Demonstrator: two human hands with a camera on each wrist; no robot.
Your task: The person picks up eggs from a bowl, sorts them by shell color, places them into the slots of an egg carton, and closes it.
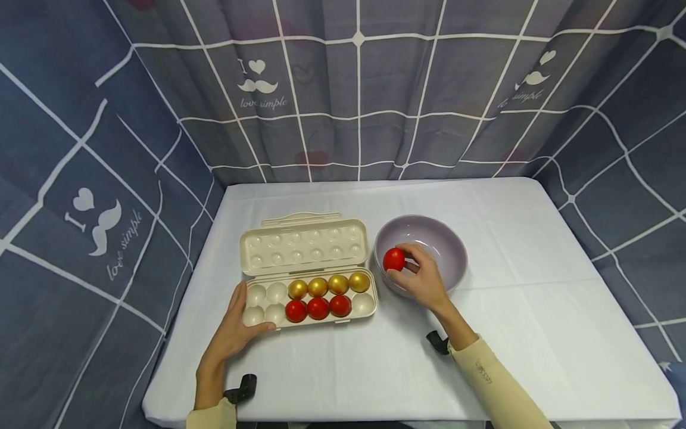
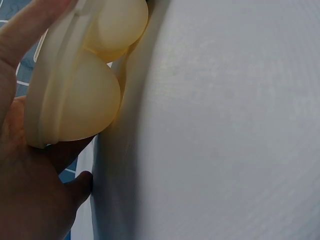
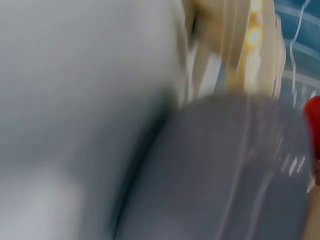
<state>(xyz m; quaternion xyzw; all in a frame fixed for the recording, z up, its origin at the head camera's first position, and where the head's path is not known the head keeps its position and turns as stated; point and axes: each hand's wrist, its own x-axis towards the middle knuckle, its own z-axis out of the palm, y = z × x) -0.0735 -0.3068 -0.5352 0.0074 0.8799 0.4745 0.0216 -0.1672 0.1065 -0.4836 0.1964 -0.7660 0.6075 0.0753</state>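
Note:
In the head view, my right hand (image 1: 420, 277) pinches a red egg (image 1: 393, 260) between thumb and fingers, over the left side of a purple bowl (image 1: 455, 262). The same red egg (image 3: 314, 125) shows at the right edge of the blurred right wrist view. My left hand (image 1: 233, 328) holds the left end of a cream egg carton (image 1: 370, 307), thumb along the front edge, fingers at the left side. Several gold eggs (image 1: 317, 287) fill the back row's right part; three red eggs (image 1: 318, 308) sit in front of them. Bare cups show at the left and front right.
The carton's lid (image 1: 302, 244) lies open towards the back, left of the bowl. A white cloth (image 1: 514, 345) covers the table. Dark checked curtains (image 1: 332, 89) stand behind and on both sides. Black straps with camera mounts sit on both wrists.

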